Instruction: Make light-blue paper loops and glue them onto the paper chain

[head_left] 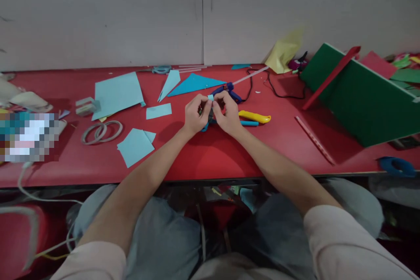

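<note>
A small piece of light blue paper (210,97) is pinched between my left hand (197,113) and my right hand (227,111), held over the middle of the red table. The fingers of both hands are closed on it, thumbs side by side. Just behind my right hand lies a dark blue glue gun (235,95) with a clear glue stick in its back end. A yellow utility knife (255,117) and a blue rod (250,123) lie to the right of my right hand. Part of the things under my fingers is hidden.
Light blue paper sheets (118,92), a darker blue paper triangle (195,84), tape rolls (102,132) and scissors (161,69) lie to the left. A green board (348,96) with a red strip leans at right, near a pinkish ruler-like strip (315,141) and blue tape (397,166).
</note>
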`<act>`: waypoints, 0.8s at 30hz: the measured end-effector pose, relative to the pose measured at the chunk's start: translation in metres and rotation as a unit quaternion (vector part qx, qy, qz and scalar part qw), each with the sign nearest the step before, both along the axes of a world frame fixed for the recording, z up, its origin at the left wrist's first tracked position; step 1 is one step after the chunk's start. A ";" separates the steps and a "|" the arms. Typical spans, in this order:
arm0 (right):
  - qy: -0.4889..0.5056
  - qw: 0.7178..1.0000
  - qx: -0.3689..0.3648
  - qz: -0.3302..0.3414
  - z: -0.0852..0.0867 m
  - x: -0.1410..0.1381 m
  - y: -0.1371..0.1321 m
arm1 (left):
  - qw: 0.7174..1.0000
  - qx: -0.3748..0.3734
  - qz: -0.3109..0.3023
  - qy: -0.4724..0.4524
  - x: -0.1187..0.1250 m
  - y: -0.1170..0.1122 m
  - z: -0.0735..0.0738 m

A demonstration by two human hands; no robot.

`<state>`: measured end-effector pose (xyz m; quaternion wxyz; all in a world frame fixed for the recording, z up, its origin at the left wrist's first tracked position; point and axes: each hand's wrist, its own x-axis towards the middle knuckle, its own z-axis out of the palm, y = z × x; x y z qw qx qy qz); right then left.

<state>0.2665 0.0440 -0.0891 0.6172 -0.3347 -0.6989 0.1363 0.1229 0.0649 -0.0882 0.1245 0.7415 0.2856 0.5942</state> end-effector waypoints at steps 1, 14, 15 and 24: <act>0.004 1.000 -0.004 -0.003 -0.001 0.000 0.001 | 1.000 -0.001 -0.002 0.008 -0.001 0.002 -0.001; -0.006 0.999 0.029 -0.029 -0.001 -0.002 -0.003 | 0.998 0.033 -0.047 -0.012 -0.005 0.000 0.004; -0.008 0.999 0.030 -0.032 -0.001 -0.001 -0.003 | 0.998 0.031 -0.047 -0.010 -0.005 0.001 0.003; -0.025 0.998 0.038 -0.032 0.003 0.004 -0.002 | 0.999 0.002 -0.041 0.001 -0.008 0.010 -0.004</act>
